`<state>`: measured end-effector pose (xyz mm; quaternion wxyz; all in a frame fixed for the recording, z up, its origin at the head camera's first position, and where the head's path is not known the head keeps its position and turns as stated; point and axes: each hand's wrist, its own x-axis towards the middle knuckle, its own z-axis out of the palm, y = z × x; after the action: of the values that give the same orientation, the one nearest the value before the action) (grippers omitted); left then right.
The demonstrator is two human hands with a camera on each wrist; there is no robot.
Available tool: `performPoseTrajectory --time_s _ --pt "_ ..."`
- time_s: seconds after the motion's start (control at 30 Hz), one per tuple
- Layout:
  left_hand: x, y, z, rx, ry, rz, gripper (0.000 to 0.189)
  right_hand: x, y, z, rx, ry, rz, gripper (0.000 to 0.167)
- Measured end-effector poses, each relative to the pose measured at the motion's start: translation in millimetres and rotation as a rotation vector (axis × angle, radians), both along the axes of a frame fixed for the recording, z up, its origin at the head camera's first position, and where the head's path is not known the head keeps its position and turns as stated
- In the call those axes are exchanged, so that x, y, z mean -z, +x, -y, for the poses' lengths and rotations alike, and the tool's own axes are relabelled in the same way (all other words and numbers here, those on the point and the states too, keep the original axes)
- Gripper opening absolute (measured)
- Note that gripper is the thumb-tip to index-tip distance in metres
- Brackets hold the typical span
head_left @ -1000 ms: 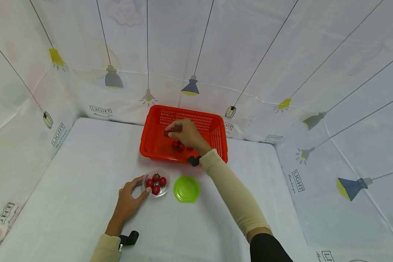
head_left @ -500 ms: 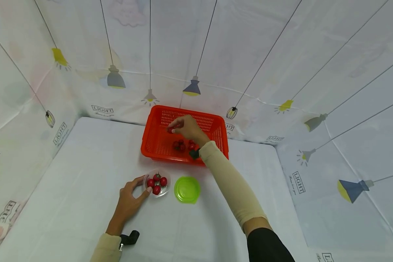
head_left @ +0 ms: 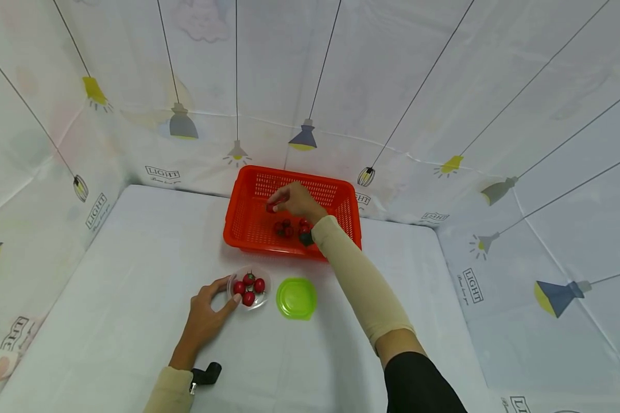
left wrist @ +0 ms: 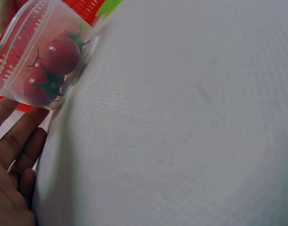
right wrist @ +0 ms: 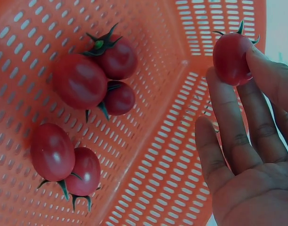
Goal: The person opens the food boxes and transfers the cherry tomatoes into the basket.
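Note:
Between thumb and fingers, my right hand pinches a cherry tomato with a green calyx, held over the red plastic basket. Several more tomatoes lie on the basket floor in two small clusters, partly under the right wrist in the head view. My left hand grips a small clear plastic cup on the table, its thumb at the near side and a finger around the far side. Several cherry tomatoes sit inside the cup.
A green lid lies on the white-covered table, just right of the cup. The basket's slotted walls rise behind both. A printed cloth wall encloses the table at the back and sides.
My right hand has shifted slightly to the right above the basket, still pinching the tomato. The left hand and the cup have stayed in place.

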<state>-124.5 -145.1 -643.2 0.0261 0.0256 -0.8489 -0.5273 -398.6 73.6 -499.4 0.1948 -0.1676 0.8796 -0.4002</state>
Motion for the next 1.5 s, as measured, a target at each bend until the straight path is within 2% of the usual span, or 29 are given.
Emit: performPoseTrajectory --time_s 0.4,0.7,0.8,1.0,1.23,1.5 --pt "-0.4 0.0 1.1 -0.007 0.0 -0.009 0.059 15.5 -13.8 6.2 -0.101 0.079 -0.019 0.02" --pt "-0.7 1.8 -0.2 -0.009 0.008 0.026 0.061 21.6 -13.5 5.8 -0.093 0.156 0.014 0.021" --pt "-1.4 1.5 -0.3 -0.008 0.009 0.019 0.06 20.6 -11.4 4.7 -0.092 0.169 0.027 0.022" --pt "-1.9 1.4 -0.3 -0.008 0.014 0.004 0.059 21.1 -9.6 3.1 -0.039 0.162 0.111 0.023" --pt "-0.4 0.9 0.2 -0.015 0.015 -0.018 0.058 28.8 -12.8 5.1 -0.032 0.214 0.102 0.022" --pt "2.4 0.7 0.0 -0.019 0.01 -0.029 0.058 40.0 -15.0 8.7 0.005 0.23 0.138 0.022"
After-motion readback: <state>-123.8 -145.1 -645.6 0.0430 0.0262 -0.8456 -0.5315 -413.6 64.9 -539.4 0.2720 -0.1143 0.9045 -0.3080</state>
